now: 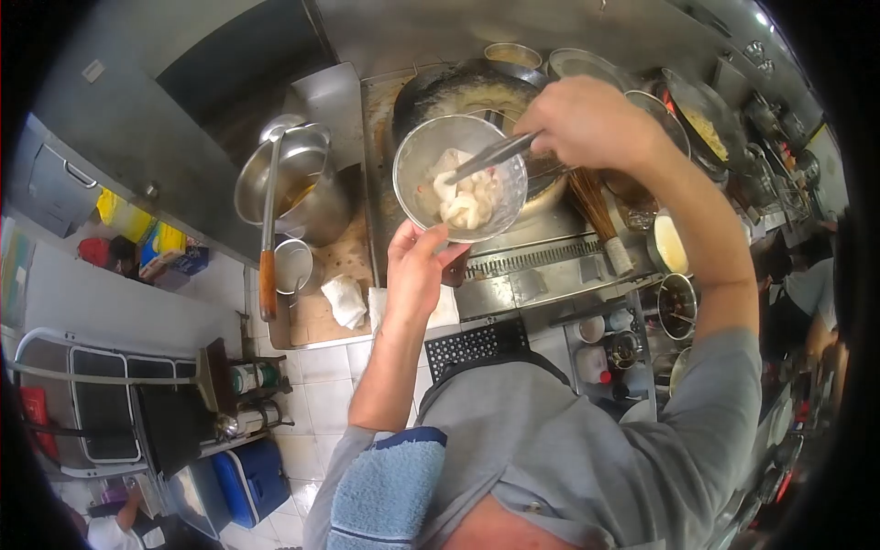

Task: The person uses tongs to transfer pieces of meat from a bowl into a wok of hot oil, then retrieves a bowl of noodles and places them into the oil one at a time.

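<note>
My left hand (422,270) is closed on the near rim of a round bowl (410,174), thumb at the edge. Pale, glossy pieces of raw-looking food (469,203) lie in the bowl. Above it, my right hand (587,124) grips dark tongs (500,154), whose tips reach down into the food. The bowl is held over the front of the stove and overlaps a large dark wok (411,96) with bubbling yellowish oil. Part of the wok is hidden behind the bowl and my right hand.
Left of the stove stands a big steel pot (257,188), with a wooden-handled ladle (268,275) across it. A small metal container (295,263) and a white cloth (345,302) are nearby. A bamboo brush (605,225) leans at the right. Other people (811,298) are at far right.
</note>
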Demonstrator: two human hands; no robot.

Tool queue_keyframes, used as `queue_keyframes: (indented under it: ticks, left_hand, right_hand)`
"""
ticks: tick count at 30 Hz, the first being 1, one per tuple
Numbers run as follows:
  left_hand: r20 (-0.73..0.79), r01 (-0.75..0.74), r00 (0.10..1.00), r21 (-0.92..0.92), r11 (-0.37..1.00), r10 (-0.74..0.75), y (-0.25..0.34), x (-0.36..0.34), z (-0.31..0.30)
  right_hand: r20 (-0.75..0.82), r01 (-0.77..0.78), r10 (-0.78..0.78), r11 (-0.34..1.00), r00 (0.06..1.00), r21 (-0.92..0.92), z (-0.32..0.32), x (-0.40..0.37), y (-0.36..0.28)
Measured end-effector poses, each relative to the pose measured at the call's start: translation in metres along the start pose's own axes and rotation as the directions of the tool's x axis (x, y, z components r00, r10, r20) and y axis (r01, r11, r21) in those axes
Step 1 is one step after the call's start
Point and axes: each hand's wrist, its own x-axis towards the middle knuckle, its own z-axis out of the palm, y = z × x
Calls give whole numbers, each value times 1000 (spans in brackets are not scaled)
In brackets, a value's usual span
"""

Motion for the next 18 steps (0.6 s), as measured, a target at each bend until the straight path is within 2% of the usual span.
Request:
queue_keyframes:
  ticks: [3,5,7,8,10,11,13,15,17,18]
  left_hand:
    - [-39,-3,999,54,999,5,-3,11,1]
    - [-48,-17,999,132,991,24,-2,22,-2]
    - [-51,8,999,34,999,-7,-2,36,-3]
    - [-50,20,999,-16,1000,-21,-4,42,-5]
    - [-24,0,1000,12,1000,0,-13,59,-17]
    - [-8,-8,1000,27,1000,8,-18,67,-23]
    - [-16,-56,998,164,985,60,-17,65,-23]
    - [-95,11,995,-55,998,-16,-7,54,-13]
    - [-126,6,992,-19,1000,-8,-4,41,-14]
    - [-144,3,990,-1,1000,-3,-3,34,-15]
  right_hand:
    - [-230,19,-26,999,973,-33,-10,-4,33]
    - [-250,-30,36,999,968,26,-32,-3,46]
    - [-236,-74,97,992,967,106,-51,4,63]
    - [-250,-134,151,987,956,84,-58,6,63]
    - [-289,-269,270,962,918,42,-75,12,54]
    - [-219,-337,351,936,910,99,-88,14,50]
    - [-268,-182,203,978,942,102,-52,60,125]
    - [-467,-188,175,982,867,20,-20,88,140]
    - [-286,-300,264,950,921,-90,5,126,142]
    - [-134,-396,391,918,911,-14,16,142,132]
